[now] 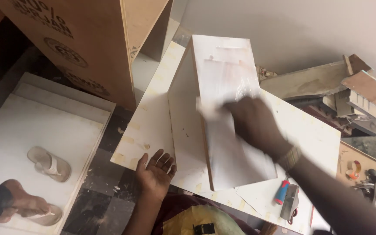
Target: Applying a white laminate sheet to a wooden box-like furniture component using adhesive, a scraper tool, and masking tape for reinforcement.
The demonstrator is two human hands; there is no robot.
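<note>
From the head camera, the right hand presses a blurred white cloth against the top face of a white box panel standing on a white board, fingers curled on the cloth. The left hand lies open, palm up, touching the board's near edge beside the box. A red-handled tool rests on the board near the right forearm.

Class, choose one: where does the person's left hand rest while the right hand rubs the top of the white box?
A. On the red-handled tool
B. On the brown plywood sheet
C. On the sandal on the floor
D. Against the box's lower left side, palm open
D: the left hand lies open against the lower left side of the white box, while the right hand moves, blurred, across its top.
</note>
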